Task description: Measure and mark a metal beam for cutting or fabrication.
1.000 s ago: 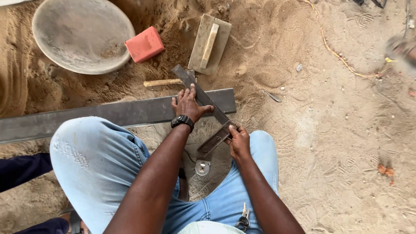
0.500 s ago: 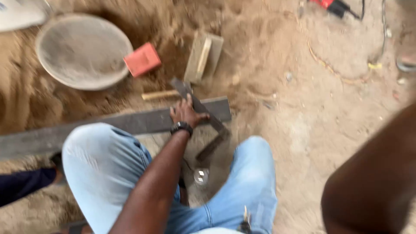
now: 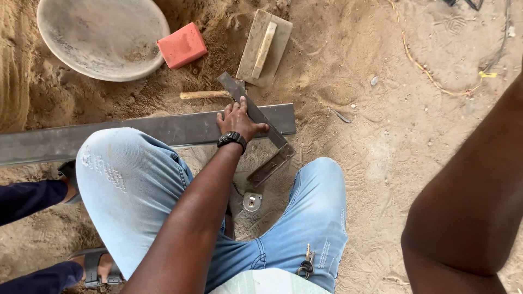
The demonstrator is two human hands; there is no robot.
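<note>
**Hand pins steel square to flat bar on sandy ground**

A person's left hand (image 3: 238, 121), a black watch (image 3: 232, 138) at the wrist, lies spread and flat, fingers extended rather than clenched, pressing an L-shaped, dark grey steel try square (image 3: 267, 130) onto a long, flat, dull grey steel bar (image 3: 163, 130). The bar rests on loose, tan sand (image 3: 381, 136), its long axis running left to right, its right end stopping just right of the hand. The square's long blade crosses the bar on a slant, pointing far-left past the bar's far edge; its shorter arm turns back near-left from a corner lying near-right of the bar. The right forearm (image 3: 468, 207) fills the near-right corner, its hand out of view, so its grip cannot be told.

Beyond the bar lie a pale wooden stick (image 3: 204, 95), a rectangular grey plastering float with a wooden handle (image 3: 264, 48), a coral-red rectangular block (image 3: 182, 45) and a shallow, round, dusty metal pan (image 3: 98, 35). Faded blue jeans (image 3: 125, 185) cover both knees; a small round metal piece (image 3: 251, 201) sits on the sand between them.
</note>
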